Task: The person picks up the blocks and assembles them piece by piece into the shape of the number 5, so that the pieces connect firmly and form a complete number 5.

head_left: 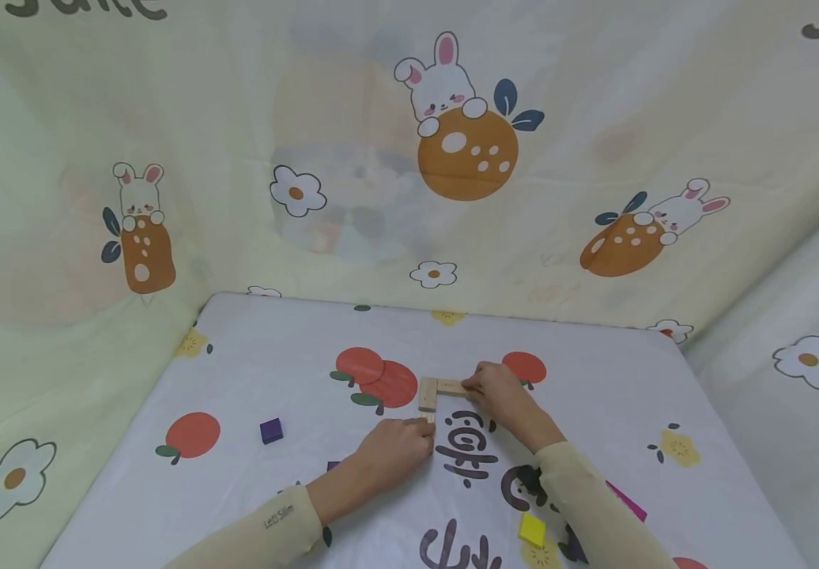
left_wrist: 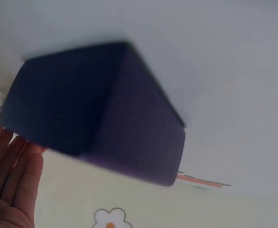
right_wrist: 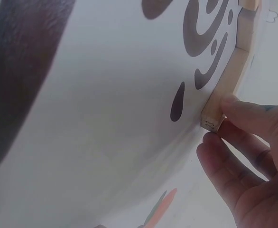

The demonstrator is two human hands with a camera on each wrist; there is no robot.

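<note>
Wooden blocks lie in a corner shape on the cloth in the head view. One block (head_left: 427, 393) points away from the person, and another block (head_left: 450, 387) runs rightward from its far end. My right hand (head_left: 498, 393) pinches the right end of that second block, with the thumb (right_wrist: 248, 111) against it in the right wrist view. Nearer the person, my left hand (head_left: 398, 449) has its fingertips at a third wooden block (head_left: 430, 416), mostly covered by the fingers. In the left wrist view, a purple block (left_wrist: 139, 128) hides part of the left fingers (left_wrist: 27, 183).
A purple block (head_left: 271, 431) lies to the left, with another (head_left: 333, 465) half behind the left wrist. Close to the right forearm are a yellow block (head_left: 532, 530), a pink piece (head_left: 626, 502) and a dark block (head_left: 575, 545). Printed curtains (head_left: 352, 158) stand behind the table.
</note>
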